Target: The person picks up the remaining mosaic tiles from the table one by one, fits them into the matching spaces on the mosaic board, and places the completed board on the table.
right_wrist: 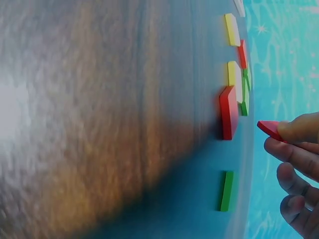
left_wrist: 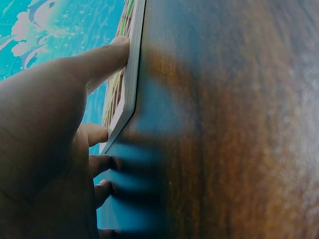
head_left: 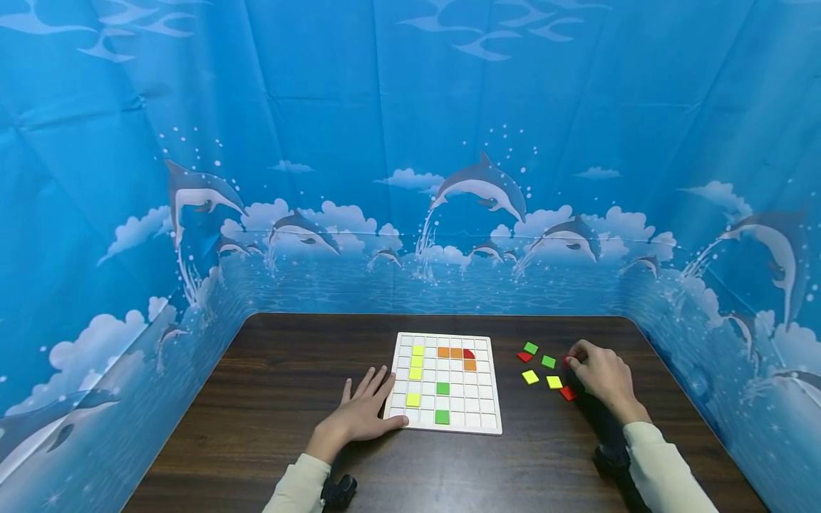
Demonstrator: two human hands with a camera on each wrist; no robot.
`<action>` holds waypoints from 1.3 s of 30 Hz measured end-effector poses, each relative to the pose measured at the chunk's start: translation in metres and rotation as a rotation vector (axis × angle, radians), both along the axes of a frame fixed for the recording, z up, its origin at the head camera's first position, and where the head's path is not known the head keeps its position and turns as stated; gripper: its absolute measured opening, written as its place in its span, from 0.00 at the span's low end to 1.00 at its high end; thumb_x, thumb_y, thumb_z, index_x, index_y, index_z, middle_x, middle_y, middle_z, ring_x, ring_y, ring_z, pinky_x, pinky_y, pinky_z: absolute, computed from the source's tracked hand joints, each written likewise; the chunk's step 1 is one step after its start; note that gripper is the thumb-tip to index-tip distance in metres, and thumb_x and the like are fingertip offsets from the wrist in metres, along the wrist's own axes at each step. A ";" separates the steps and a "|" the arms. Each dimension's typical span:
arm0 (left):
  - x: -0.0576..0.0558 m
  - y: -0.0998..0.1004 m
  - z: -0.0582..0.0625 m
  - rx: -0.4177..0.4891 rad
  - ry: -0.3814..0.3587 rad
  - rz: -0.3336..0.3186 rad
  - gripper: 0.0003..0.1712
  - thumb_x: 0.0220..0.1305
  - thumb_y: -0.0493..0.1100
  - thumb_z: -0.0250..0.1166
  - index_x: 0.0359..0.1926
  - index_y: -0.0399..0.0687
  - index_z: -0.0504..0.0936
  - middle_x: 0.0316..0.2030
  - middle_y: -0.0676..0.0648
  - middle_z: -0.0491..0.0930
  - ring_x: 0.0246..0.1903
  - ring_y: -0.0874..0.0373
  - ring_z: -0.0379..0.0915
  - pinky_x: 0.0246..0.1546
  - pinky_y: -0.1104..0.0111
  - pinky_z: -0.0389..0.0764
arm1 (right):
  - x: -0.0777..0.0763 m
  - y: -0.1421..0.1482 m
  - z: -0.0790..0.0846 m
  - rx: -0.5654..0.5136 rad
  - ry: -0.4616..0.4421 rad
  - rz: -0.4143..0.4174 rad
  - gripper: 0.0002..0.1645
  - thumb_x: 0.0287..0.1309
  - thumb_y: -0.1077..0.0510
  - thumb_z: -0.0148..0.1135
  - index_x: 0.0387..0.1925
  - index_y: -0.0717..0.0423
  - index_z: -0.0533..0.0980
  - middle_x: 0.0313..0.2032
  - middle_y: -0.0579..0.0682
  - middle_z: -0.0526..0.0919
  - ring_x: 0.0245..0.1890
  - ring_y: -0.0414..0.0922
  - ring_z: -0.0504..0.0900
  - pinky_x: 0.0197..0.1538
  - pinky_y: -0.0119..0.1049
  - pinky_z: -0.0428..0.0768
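Observation:
A white grid board (head_left: 468, 399) lies on the table, bearing yellow tiles (head_left: 416, 362), orange tiles (head_left: 444, 353), two green tiles (head_left: 442, 388) and a red tile with a rounded corner (head_left: 469, 354). My left hand (head_left: 360, 415) rests at its lower left corner, fingers spread, with the thumb on the near edge in the left wrist view. Right of the board, my right hand (head_left: 603, 374) pinches a red tile (right_wrist: 269, 129) between thumb and forefinger, above the table. Its other fingers are loosely bent. In the head view the hand partly hides this tile.
Loose tiles lie between board and right hand: two yellow tiles (head_left: 530, 377), green tiles (head_left: 548, 362) and red tiles (head_left: 567, 393). Another green tile (right_wrist: 226, 191) lies below the right hand. A blue dolphin-print curtain (head_left: 385, 178) surrounds the dark wooden table (head_left: 269, 385).

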State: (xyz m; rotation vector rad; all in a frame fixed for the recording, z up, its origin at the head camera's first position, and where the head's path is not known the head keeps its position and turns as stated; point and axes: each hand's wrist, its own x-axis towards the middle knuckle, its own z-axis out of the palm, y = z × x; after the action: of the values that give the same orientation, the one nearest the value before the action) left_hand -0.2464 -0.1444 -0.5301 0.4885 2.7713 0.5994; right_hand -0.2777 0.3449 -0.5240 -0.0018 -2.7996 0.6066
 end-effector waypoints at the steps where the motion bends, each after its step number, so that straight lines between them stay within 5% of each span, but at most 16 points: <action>1: 0.000 0.000 0.000 0.001 0.001 0.001 0.57 0.69 0.74 0.64 0.86 0.52 0.54 0.87 0.43 0.47 0.86 0.40 0.37 0.79 0.29 0.36 | 0.000 -0.001 0.001 -0.003 0.004 0.003 0.07 0.69 0.57 0.69 0.41 0.57 0.84 0.31 0.52 0.88 0.22 0.43 0.74 0.24 0.36 0.69; 23: 0.002 0.000 -0.001 0.018 0.000 0.003 0.57 0.68 0.73 0.64 0.86 0.51 0.55 0.87 0.43 0.47 0.86 0.39 0.37 0.79 0.28 0.36 | 0.002 -0.036 0.014 -0.049 0.064 0.064 0.05 0.67 0.57 0.72 0.41 0.54 0.88 0.36 0.53 0.91 0.25 0.43 0.76 0.27 0.37 0.70; 32: -0.006 -0.004 -0.014 0.029 0.013 -0.005 0.59 0.67 0.76 0.62 0.86 0.53 0.53 0.87 0.45 0.44 0.87 0.41 0.34 0.80 0.29 0.31 | 0.001 -0.051 0.020 -0.067 0.099 0.088 0.03 0.65 0.57 0.74 0.39 0.52 0.88 0.33 0.51 0.91 0.23 0.42 0.74 0.25 0.37 0.68; 39: -0.004 -0.002 -0.005 0.020 -0.006 -0.010 0.58 0.68 0.75 0.63 0.86 0.52 0.53 0.87 0.43 0.45 0.86 0.39 0.35 0.79 0.29 0.33 | 0.002 -0.065 0.023 -0.086 0.111 0.098 0.04 0.63 0.58 0.75 0.38 0.54 0.88 0.32 0.52 0.91 0.21 0.41 0.71 0.23 0.37 0.65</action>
State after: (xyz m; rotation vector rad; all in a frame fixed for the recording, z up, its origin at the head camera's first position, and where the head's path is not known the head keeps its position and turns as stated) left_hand -0.2499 -0.1466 -0.5354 0.5036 2.7585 0.6259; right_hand -0.2754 0.2800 -0.5007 0.1474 -2.6771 0.7270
